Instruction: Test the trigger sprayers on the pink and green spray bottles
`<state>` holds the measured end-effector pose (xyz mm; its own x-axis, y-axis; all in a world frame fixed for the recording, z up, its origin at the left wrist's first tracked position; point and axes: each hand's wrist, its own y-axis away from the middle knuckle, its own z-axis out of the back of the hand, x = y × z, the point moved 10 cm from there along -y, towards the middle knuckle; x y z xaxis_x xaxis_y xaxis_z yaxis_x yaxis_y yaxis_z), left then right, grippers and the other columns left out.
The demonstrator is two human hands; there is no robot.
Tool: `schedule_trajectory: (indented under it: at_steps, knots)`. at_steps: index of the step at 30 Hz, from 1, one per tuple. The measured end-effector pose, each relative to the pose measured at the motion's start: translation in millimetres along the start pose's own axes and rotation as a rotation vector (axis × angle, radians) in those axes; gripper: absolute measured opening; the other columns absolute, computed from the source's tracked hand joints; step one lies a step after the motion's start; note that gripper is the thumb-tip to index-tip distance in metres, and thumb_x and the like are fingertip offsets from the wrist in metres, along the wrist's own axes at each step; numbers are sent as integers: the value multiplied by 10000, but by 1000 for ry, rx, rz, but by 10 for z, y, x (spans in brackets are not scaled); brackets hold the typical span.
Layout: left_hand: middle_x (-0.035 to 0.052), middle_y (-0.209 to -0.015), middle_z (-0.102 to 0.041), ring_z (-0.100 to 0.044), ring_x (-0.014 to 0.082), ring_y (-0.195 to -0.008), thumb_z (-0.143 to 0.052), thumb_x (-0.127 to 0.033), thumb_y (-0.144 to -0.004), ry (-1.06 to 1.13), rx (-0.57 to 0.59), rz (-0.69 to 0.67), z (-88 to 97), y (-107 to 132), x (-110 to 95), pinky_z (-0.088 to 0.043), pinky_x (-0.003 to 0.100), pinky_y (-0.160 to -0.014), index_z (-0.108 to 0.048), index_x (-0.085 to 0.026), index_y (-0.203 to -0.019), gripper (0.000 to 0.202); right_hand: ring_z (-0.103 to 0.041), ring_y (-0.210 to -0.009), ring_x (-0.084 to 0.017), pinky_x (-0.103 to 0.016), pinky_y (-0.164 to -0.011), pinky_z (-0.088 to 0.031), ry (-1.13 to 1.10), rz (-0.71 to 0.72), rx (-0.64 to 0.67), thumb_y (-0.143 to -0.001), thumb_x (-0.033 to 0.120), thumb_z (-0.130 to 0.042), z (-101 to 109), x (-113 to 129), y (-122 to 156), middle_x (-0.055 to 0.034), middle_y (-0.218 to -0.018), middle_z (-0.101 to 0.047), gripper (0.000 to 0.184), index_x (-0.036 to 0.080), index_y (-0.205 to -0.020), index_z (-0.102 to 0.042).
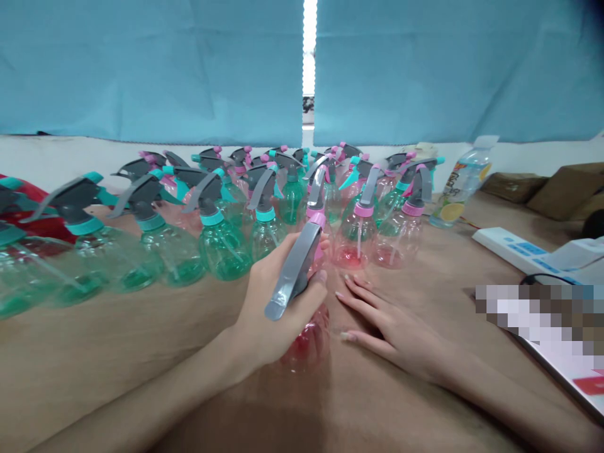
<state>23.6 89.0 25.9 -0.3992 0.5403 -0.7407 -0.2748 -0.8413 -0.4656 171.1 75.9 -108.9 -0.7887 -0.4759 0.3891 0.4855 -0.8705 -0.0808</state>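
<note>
My left hand (268,302) is wrapped round a pink transparent spray bottle (309,343) that stands on the brown table (141,352); its grey trigger (293,272) sticks out toward me over my fingers. My right hand (387,321) lies flat on the table just right of the bottle, fingers stretched out and apart, holding nothing. Behind them stand several green spray bottles (221,245) and pink spray bottles (396,236) with grey triggers, packed in rows.
A clear drink bottle (460,185) with a lemon label stands at the back right. A white power strip (514,248), papers and brown boxes (561,189) lie at the right. A red bag (28,207) sits far left. Blue curtains hang behind.
</note>
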Motion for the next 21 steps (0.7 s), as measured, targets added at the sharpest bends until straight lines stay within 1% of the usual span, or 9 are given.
schedule_trajectory:
  at_steps: [2,5,10,15,17,19,21]
  knots:
    - [-39,-725,-543,-492,131,-625,-551,-178,-804,10,9,15,-9,-2,12,-451,247,-586,-528,-242,-960,170,-179,-1462,-324,-558,-1156,-232,-1,-2,7,-946,616,-444,-6,-1,-2,-89,-1598,-210,678,235,-1501,-364]
    - [-31,-740,-566,-499,132,-622,-551,-190,-800,22,14,31,-17,-6,23,-458,256,-594,-541,-230,-976,181,-188,-1460,-328,-567,-1153,-238,-15,-1,-6,-943,606,-465,-5,-9,-2,-74,-1599,-216,664,266,-1504,-355]
    - [-30,-744,-557,-495,131,-638,-552,-176,-808,37,18,15,-26,-4,8,-457,257,-613,-540,-227,-991,191,-184,-1463,-320,-559,-1154,-244,-16,6,-18,-947,600,-463,-11,-15,-1,-63,-1601,-209,648,279,-1500,-361]
    - [-39,-750,-530,-475,126,-623,-533,-148,-780,55,16,-1,-25,-4,-26,-451,261,-624,-530,-232,-1013,249,-165,-1469,-310,-546,-1157,-242,0,-9,22,-943,637,-425,-32,-10,-8,-90,-1600,-202,694,224,-1499,-371]
    - [-43,-742,-516,-461,128,-614,-508,-127,-751,43,13,-19,-7,-11,-64,-436,262,-605,-516,-242,-965,244,-168,-1467,-315,-553,-1155,-242,-2,-10,20,-942,640,-422,-23,-6,-9,-94,-1599,-206,698,218,-1496,-378]
    - [-51,-694,-471,-422,127,-583,-485,-122,-725,10,16,-44,13,-25,-111,-394,264,-556,-485,-242,-845,169,-177,-1465,-320,-559,-1154,-243,-9,-7,9,-941,636,-430,-10,-3,-7,-92,-1597,-212,692,223,-1495,-379]
    - [-55,-649,-415,-386,125,-558,-468,-121,-711,-12,44,-49,9,-45,-132,-351,273,-529,-422,-236,-743,129,-180,-1464,-322,-560,-1155,-240,-12,-3,2,-942,629,-438,-6,-4,-3,-88,-1597,-211,686,231,-1497,-375]
